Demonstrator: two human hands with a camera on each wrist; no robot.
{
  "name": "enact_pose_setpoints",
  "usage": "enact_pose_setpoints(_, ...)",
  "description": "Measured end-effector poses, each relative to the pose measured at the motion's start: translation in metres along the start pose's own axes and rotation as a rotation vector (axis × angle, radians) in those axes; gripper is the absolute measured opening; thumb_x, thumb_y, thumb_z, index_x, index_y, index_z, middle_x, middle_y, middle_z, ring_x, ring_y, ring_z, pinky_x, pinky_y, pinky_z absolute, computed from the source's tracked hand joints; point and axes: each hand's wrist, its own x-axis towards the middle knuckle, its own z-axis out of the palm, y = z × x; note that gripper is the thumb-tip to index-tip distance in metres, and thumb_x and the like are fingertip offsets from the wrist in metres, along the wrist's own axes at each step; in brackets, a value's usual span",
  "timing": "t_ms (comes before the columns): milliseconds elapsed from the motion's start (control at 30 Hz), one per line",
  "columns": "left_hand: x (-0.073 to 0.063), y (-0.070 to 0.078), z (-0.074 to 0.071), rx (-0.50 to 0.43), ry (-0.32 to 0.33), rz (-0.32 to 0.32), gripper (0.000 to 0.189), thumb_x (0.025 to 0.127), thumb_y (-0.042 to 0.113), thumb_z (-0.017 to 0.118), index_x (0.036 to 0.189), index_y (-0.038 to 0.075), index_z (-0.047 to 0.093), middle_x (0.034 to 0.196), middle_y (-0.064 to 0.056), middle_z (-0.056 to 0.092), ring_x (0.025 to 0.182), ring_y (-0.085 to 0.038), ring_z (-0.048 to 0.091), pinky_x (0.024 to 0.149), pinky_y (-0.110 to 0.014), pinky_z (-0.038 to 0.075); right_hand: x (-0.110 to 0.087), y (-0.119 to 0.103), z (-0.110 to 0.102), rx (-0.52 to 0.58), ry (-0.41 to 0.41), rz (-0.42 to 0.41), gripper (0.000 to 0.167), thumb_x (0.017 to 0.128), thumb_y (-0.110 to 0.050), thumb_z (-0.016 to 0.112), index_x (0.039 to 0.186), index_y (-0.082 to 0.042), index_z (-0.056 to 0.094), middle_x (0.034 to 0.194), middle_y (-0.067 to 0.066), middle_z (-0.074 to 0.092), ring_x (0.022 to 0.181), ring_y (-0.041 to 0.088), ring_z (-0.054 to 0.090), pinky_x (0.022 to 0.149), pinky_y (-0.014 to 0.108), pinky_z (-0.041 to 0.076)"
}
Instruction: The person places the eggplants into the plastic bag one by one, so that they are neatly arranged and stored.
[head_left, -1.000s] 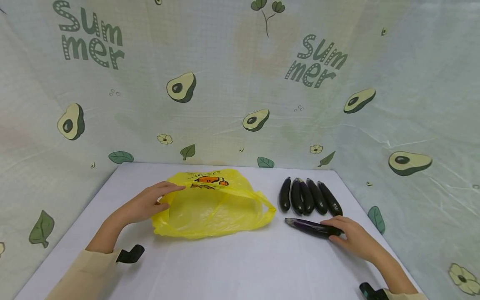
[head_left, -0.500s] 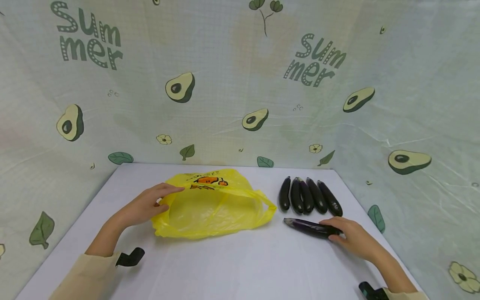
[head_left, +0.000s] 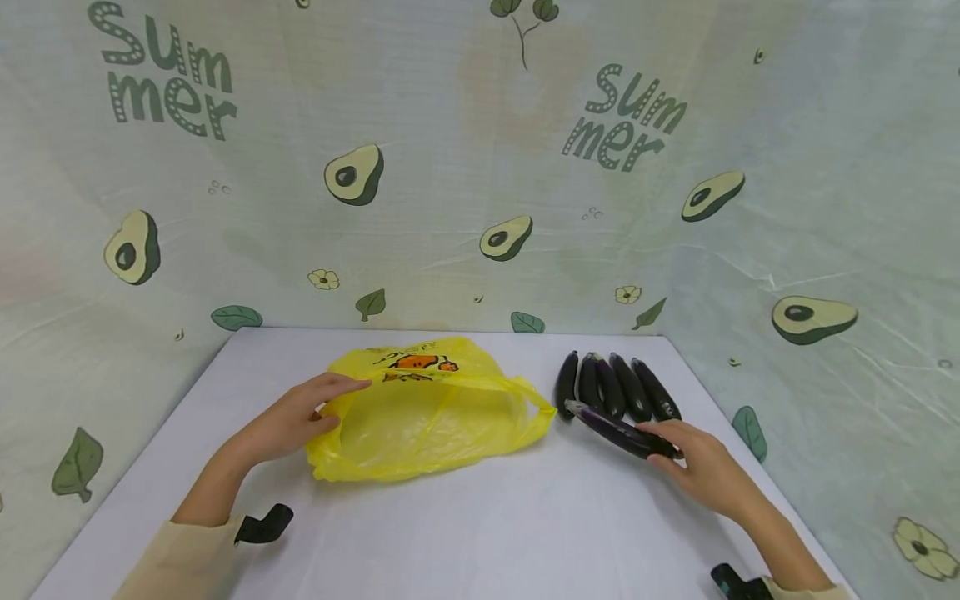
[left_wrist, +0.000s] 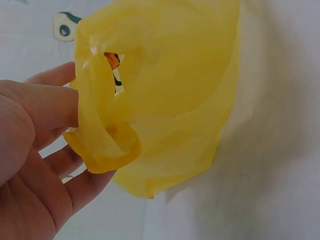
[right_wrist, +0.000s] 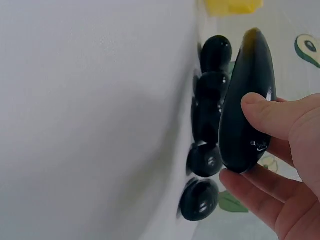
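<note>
My right hand point(head_left: 701, 468) pinches a long dark eggplant point(head_left: 617, 432) near its thick end, thumb on one side and fingers on the other. The eggplant's paler stem end points left and slightly up, close to the bag. My left hand point(head_left: 294, 418) holds the left edge of a yellow plastic bag point(head_left: 427, 425), whose mouth gapes toward me. In the left wrist view, the bag's handle point(left_wrist: 102, 105) lies against the thumb and fingers. Behind the held eggplant, several more eggplants point(right_wrist: 202, 200) lie side by side, their ends showing in the right wrist view.
A white-covered table point(head_left: 480, 542) carries everything. Behind it and along both sides hangs a pale cloth point(head_left: 435, 108) printed with avocados and leaves. The row of eggplants sits at the back right, to the right of the bag.
The right hand has lifted the eggplant off the table, its stem end tipping upward so it now overlaps the row behind. The left hand and bag stay nearly in place.
</note>
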Motion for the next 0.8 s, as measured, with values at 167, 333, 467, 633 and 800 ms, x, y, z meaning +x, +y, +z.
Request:
enact_pose_setpoints(167, 0.000, 0.000, 0.003, 0.002, -0.022, 0.004, 0.065, 0.100, -0.004, 0.066, 0.156, 0.027, 0.056, 0.148, -0.009, 0.060, 0.119, -0.025, 0.057, 0.090, -0.031, 0.055, 0.004, -0.013, -0.003, 0.014, 0.036, 0.004, 0.051, 0.086, -0.006, 0.087, 0.135, -0.009, 0.071, 0.122, 0.010, 0.074, 0.103, 0.029, 0.073, 0.072, 0.031, 0.061)
enact_pose_setpoints(333, 0.001, 0.005, 0.006, 0.025, -0.023, 0.011, 0.065, 0.099, -0.004, 0.068, 0.156, 0.023, 0.056, 0.147, -0.008, 0.060, 0.117, -0.024, 0.057, 0.089, -0.031, 0.055, 0.007, -0.025, -0.003, 0.008, 0.046, 0.047, 0.051, 0.089, -0.011, 0.086, 0.137, -0.011, 0.070, 0.119, 0.007, 0.074, 0.098, 0.022, 0.071, 0.072, 0.029, 0.060)
enact_pose_setpoints(467, 0.001, 0.009, 0.008, 0.047, -0.017, 0.011, 0.065, 0.097, -0.005, 0.069, 0.155, 0.022, 0.057, 0.146, -0.008, 0.060, 0.118, -0.025, 0.058, 0.091, -0.034, 0.055, 0.012, -0.038, -0.001, 0.027, 0.058, 0.041, 0.051, 0.088, -0.012, 0.087, 0.136, -0.011, 0.071, 0.116, 0.004, 0.074, 0.093, 0.016, 0.069, 0.070, 0.026, 0.058)
enact_pose_setpoints(633, 0.000, 0.011, 0.010, 0.048, -0.014, 0.010, 0.067, 0.097, -0.005, 0.070, 0.156, 0.025, 0.057, 0.146, -0.008, 0.059, 0.117, -0.024, 0.058, 0.090, -0.032, 0.055, 0.018, -0.056, 0.002, 0.073, 0.067, 0.016, 0.049, 0.089, -0.014, 0.087, 0.136, -0.014, 0.071, 0.117, 0.000, 0.073, 0.090, 0.010, 0.065, 0.068, 0.025, 0.056)
enact_pose_setpoints(800, -0.001, 0.012, 0.011, 0.042, -0.019, 0.022, 0.069, 0.097, -0.006, 0.071, 0.156, 0.025, 0.056, 0.147, -0.008, 0.059, 0.115, -0.023, 0.058, 0.088, -0.030, 0.055, 0.022, -0.072, 0.006, 0.112, 0.038, 0.011, 0.047, 0.091, -0.017, 0.086, 0.136, -0.018, 0.072, 0.110, -0.007, 0.071, 0.082, 0.003, 0.057, 0.066, 0.023, 0.054)
